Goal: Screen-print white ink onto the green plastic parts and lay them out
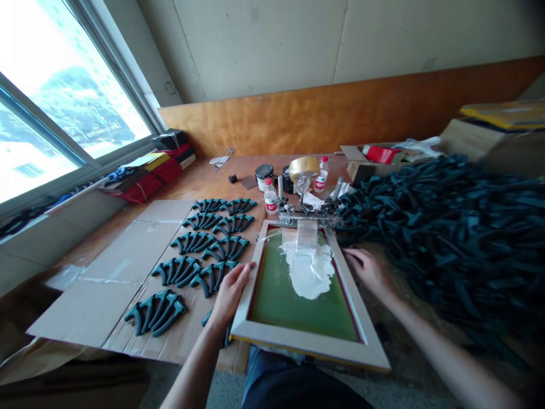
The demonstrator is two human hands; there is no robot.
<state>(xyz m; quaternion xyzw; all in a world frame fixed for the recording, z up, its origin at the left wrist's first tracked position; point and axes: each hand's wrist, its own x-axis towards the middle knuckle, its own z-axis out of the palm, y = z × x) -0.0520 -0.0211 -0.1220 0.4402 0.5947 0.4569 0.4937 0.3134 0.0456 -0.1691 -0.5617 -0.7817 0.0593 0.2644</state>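
A screen frame (251, 331) with green mesh lies in front of me, fixed to a metal clamp (307, 217) at its far end. White paste (307, 275) is spread on the mesh, with a flat scraper (307, 234) at its far edge. My left hand (231, 289) is at the frame's left side, fingers bent together; what they hold, if anything, is hidden. On the right, my right hand (368, 270) is beside the frame, fingers curled near a dark piece that I cannot make out clearly. Dark green curved parts (156, 311) lie in rows on cardboard left of the frame.
A large heap of dark green parts (460, 238) covers the right side. Bottles (271, 196), a paint tin (264, 175) and a tape roll (304, 166) stand behind the clamp. Boxes (489, 139) sit at the back right, red and black boxes (149, 184) by the window.
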